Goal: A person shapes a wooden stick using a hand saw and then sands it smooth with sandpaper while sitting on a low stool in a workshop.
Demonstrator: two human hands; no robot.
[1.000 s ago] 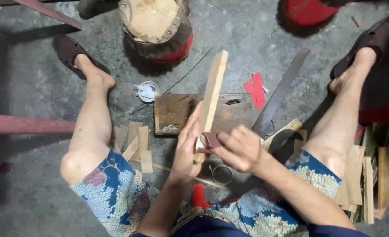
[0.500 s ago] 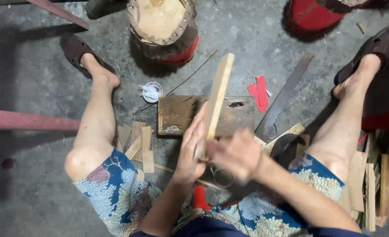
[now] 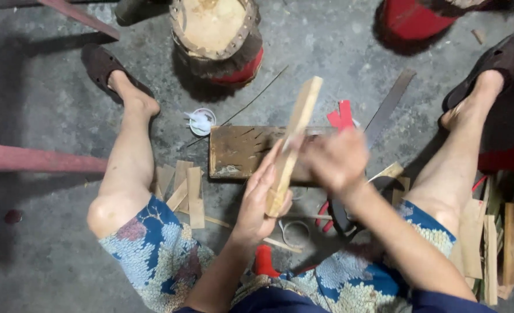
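I sit on the floor with my knees spread. My left hand [image 3: 260,203] grips the lower end of a pale wooden strip [image 3: 299,119], which slants up and away over a dark wooden board [image 3: 237,152] on the floor. My right hand [image 3: 335,159] is blurred, its fingers closed against the strip's middle. The small brown piece it held a moment ago is lost in the blur.
A drum-like stump [image 3: 213,29] stands ahead, with a red container [image 3: 413,20] at the back right. On the floor lie a long metal blade [image 3: 390,107], red scraps [image 3: 341,116], a white tape roll [image 3: 201,120], cut strips [image 3: 187,191] and a stack of wood [image 3: 494,243].
My right hand has slid up along the strip from near my left hand and is now blurred. The strip has tilted slightly. A second ago a small brown piece showed in the right fingers.
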